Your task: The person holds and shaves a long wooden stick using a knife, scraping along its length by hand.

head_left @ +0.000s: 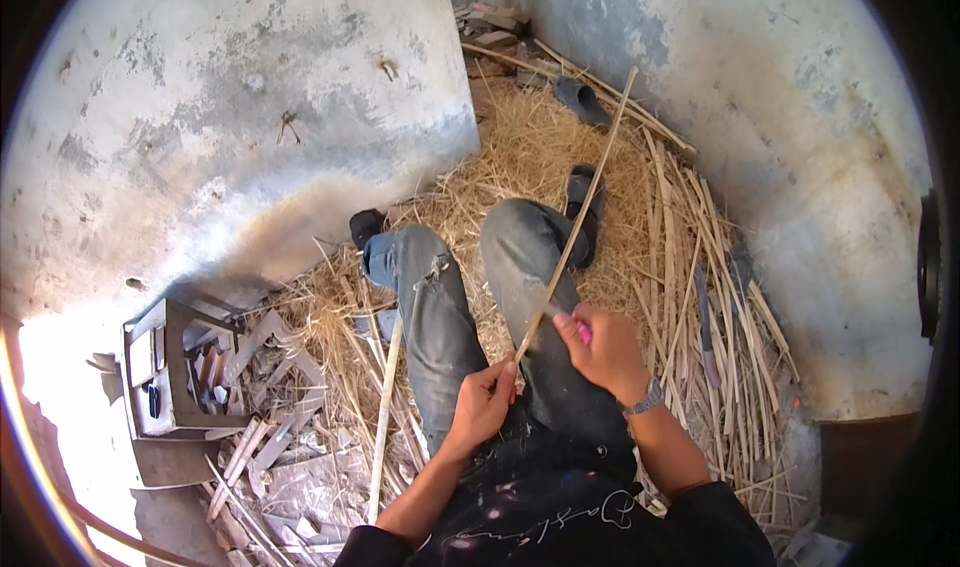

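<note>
A long, thin bamboo strip (596, 179) slants across my right thigh, its far end reaching up past my foot. My left hand (482, 409) is closed in a pinch round the near end of that strip, close to my lap. Closed round the pink handle of a knife (584, 333), my right hand (610, 355) is a little further along the strip. The short blade lies against or very near the strip; its edge is too small to make out.
Pale shavings (530, 127) cover the floor round my feet. Many split strips (690, 297) lie along the right wall. To the left, a wooden frame (178, 367) stands among scraps. A loose slipper (580, 101) lies ahead, and a wall (300, 87) rises at left.
</note>
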